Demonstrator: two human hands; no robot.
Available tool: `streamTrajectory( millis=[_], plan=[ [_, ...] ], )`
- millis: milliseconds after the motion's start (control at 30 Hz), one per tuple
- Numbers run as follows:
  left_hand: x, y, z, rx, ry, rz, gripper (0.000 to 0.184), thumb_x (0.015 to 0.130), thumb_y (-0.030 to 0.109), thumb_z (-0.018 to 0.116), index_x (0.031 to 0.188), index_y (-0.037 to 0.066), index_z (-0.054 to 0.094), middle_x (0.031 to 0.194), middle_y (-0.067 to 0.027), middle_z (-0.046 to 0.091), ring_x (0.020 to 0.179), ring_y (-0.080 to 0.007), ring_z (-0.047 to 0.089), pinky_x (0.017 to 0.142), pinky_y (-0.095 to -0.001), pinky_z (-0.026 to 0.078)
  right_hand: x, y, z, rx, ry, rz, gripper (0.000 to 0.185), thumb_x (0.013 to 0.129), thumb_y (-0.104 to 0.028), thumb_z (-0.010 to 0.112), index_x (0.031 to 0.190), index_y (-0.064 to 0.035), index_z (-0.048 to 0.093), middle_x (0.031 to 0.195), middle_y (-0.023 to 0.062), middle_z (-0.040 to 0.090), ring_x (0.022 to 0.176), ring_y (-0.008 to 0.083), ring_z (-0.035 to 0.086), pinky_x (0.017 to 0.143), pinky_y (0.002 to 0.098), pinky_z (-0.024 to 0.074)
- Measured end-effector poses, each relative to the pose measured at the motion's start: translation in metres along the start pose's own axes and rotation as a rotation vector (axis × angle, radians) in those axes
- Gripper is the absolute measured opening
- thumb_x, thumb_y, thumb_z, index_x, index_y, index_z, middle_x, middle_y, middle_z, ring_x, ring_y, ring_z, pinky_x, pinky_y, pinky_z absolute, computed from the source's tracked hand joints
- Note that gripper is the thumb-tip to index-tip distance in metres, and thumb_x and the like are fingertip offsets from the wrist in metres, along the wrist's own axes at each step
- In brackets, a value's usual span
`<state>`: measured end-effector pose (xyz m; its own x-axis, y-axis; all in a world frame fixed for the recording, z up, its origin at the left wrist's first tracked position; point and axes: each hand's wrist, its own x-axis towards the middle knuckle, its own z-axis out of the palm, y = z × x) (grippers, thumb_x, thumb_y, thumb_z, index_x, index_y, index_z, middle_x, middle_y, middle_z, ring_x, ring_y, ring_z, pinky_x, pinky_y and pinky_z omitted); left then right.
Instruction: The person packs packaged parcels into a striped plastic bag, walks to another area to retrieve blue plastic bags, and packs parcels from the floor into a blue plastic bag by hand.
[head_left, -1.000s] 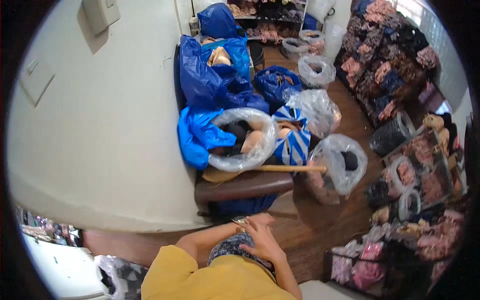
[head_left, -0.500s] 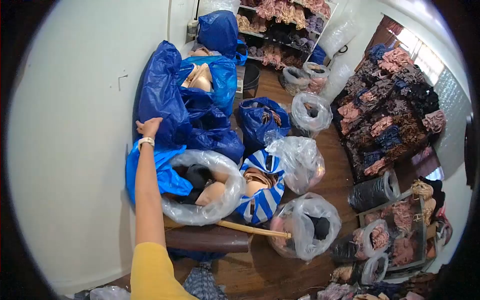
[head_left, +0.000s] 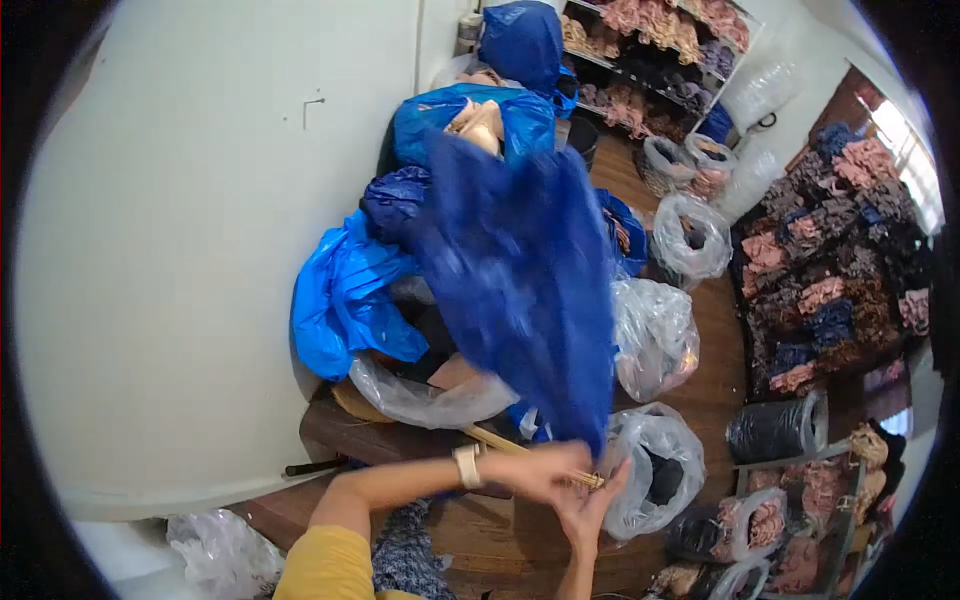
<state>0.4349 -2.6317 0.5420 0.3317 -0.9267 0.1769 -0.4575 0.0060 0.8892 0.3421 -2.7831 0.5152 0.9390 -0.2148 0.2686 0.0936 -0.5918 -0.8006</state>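
A large dark blue plastic bag (head_left: 520, 260) hangs in the air across the middle of the view, smeared by motion. Its lower corner comes down to my left hand (head_left: 545, 470), which wears a watch on the wrist and has its fingers closed at the bag's edge. Just below and to the right, my right hand (head_left: 588, 508) points upward with thumb and fingers apart, close to the bag's corner. A thin wooden stick (head_left: 492, 440) runs behind my left hand, its tip showing between the hands. Behind the raised bag stands a clear plastic sack (head_left: 425, 405) of dark and beige pieces, partly covered.
A bright blue bag (head_left: 345, 300) leans by the wall. On the floor to the right are clear sacks (head_left: 655, 470). A brown padded surface (head_left: 350, 430) lies below the sacks. Bundled garments fill a rack (head_left: 835, 270) at right and shelves (head_left: 650, 65) at the back.
The dark blue bag beside the wall has been lifted and swung right, toward me. My left hand has come down and right with it. My right hand has entered the view.
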Motion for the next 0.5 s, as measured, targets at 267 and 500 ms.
streamTrajectory(
  millis=[267,500],
  plan=[
    [-0.152,-0.077,-0.077,0.324,0.965,-0.484,0.028,0.075,0.026,0.058,0.097,0.009,0.060,0.097,-0.0153,0.056,0.084,-0.0262,0.053,0.071,-0.0373,0.042,-0.073,0.012,-0.061,-0.072,0.538,0.578,0.046,0.076,-0.016,0.060,0.108,0.0089,0.039,0.108,0.0195,0.045,0.089,0.0261,0.048,0.083,0.0358,0.0363],
    [-0.292,-0.196,-0.111,0.114,1.306,-1.264,0.069,0.061,0.042,0.067,0.109,-0.004,0.049,0.120,-0.0211,0.039,0.115,-0.0344,0.031,0.095,-0.0385,0.027,-0.138,0.065,-0.150,-0.647,0.622,0.891,0.075,0.060,-0.050,0.068,0.106,0.0059,0.047,0.099,0.0221,0.054,0.090,0.0348,0.051,0.081,0.0380,0.0394]
  ],
)
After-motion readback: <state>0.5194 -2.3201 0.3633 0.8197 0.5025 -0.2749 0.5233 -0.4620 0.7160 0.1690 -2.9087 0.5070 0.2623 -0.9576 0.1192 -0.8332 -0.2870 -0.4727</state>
